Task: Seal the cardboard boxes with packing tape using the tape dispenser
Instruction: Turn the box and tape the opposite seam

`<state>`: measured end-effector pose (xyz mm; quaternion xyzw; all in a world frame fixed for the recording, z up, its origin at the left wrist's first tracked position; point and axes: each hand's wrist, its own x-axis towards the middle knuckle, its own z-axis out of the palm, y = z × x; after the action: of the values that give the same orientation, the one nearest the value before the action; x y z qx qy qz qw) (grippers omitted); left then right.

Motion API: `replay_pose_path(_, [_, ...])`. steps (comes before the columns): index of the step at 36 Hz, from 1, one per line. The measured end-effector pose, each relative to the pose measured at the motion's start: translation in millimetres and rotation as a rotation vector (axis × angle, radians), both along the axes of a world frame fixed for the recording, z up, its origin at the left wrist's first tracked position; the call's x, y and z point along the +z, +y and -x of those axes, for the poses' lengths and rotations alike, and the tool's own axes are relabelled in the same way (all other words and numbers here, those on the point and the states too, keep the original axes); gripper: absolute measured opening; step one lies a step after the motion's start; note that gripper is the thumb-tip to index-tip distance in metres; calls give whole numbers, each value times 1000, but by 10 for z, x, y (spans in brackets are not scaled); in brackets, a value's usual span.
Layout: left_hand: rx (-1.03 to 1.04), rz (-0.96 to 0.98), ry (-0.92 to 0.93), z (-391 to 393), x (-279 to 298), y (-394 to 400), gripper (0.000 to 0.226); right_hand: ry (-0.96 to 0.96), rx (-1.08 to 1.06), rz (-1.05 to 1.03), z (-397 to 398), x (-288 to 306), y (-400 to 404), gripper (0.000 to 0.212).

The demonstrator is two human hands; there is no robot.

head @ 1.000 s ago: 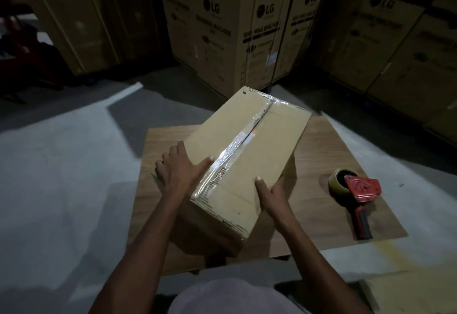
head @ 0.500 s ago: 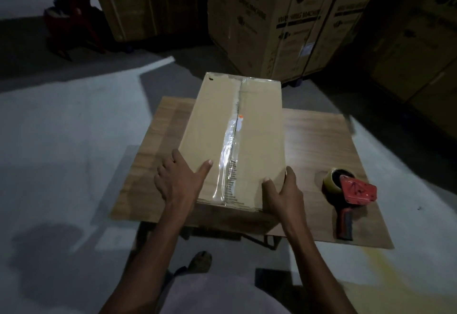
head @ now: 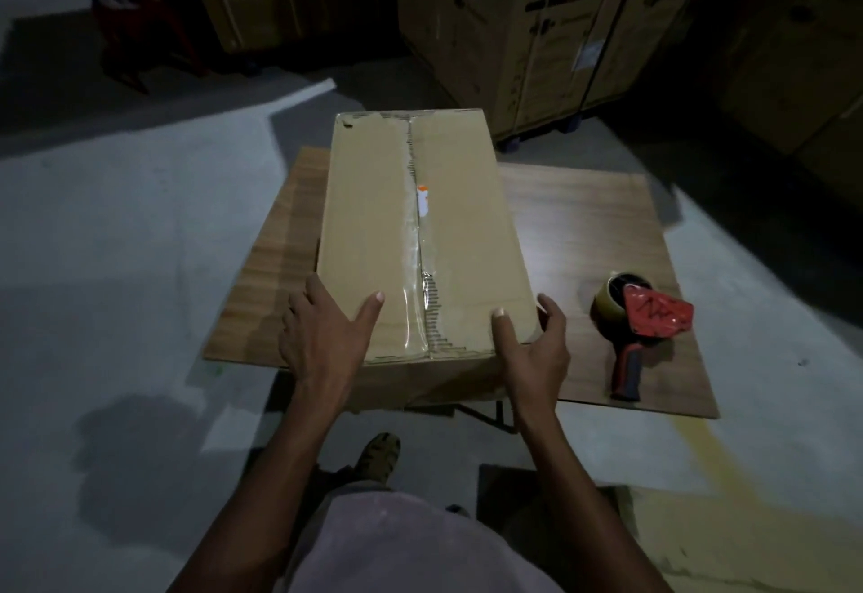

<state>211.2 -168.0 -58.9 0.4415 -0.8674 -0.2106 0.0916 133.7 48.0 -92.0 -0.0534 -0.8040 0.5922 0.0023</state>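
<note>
A long brown cardboard box (head: 373,218) lies lengthwise on a low wooden table (head: 583,228), its near end over the table's front edge. Clear tape (head: 415,284) runs along its centre seam. My left hand (head: 322,335) grips the near left corner, thumb on top and fingers down the side. At the near right corner my right hand (head: 532,349) holds on with its thumb on top and its fingers curved round the right side. The red tape dispenser (head: 644,317) with its roll lies on the table to the right of the box, touched by neither hand.
Tall printed cartons (head: 537,32) stand close behind the table, with more at the right. A red object (head: 135,22) sits at the back left on the grey floor. My foot (head: 378,452) shows under the table's front edge. Flat cardboard (head: 700,536) lies at lower right.
The box has turned from a diagonal to straight away from me, both hands staying on its near corners. The dispenser has not moved on the table.
</note>
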Motion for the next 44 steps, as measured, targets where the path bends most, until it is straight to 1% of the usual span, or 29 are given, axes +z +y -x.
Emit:
replay_pose_path(3, [-59, 59, 39, 41, 35, -10, 94, 63, -18, 44, 35, -51, -4, 50])
replay_pose_path(5, [-187, 105, 79, 84, 49, -52, 84, 76, -42, 63, 85, -81, 0, 50])
replay_pose_path(8, [-411, 115, 118, 175, 73, -173, 70, 76, -74, 68, 180, -85, 10, 65])
replay_pose_path(13, [-785, 192, 67, 419, 115, -381, 57, 14, -191, 39, 383, -31, -19, 91])
replay_pose_path(15, [-887, 194, 55, 540, 135, -390, 53, -60, -265, 58, 452, 17, -54, 101])
replay_pose_path(17, [-987, 194, 24, 681, 136, -349, 52, -181, -352, 113, 546, 33, -85, 111])
replay_pose_path(19, [-1065, 242, -8, 814, 84, -317, 51, -398, -416, 268, 621, 101, -123, 121])
replay_pose_path(21, [-1107, 216, -11, 910, 16, -333, 56, -622, -383, 411, 605, 187, -187, 123])
replay_pose_path(23, [-1102, 137, 23, 962, -24, -367, 54, -698, -327, 433, 520, 197, -280, 120])
replay_pose_path(25, [-1099, 108, 58, 991, -50, -388, 51, -696, -308, 415, 409, 179, -430, 121])
replay_pose_path(28, [-1138, 145, 66, 1003, -66, -423, 49, -651, -333, 428, 276, 115, -681, 121])
replay_pose_path(31, [-1175, 186, 84, 1053, -53, -481, 44, -504, -377, 449, 219, 38, -762, 112])
replay_pose_path(35, [-1177, 220, 141, 1140, 6, -466, 30, -330, -349, 484, 218, 77, -747, 117])
replay_pose_path(37, [-1169, 276, 167, 1168, 21, -409, 29, -266, -317, 494, 243, 134, -728, 110])
replay_pose_path(38, [-1171, 317, 167, 1180, 31, -380, 32, -243, -307, 494, 266, 151, -705, 103])
replay_pose_path(40, [-1191, 390, 140, 1205, 54, -339, 35, -221, -287, 477, 330, 163, -637, 85])
replay_pose_path(41, [-1194, 412, 129, 1212, 58, -322, 34, -228, -273, 466, 369, 164, -595, 80])
replay_pose_path(43, [-1193, 432, 124, 1223, 79, -293, 28, -267, -226, 460, 461, 168, -504, 79])
replay_pose_path(44, [-1198, 437, 115, 1225, 97, -275, 24, -292, -195, 459, 510, 176, -461, 83])
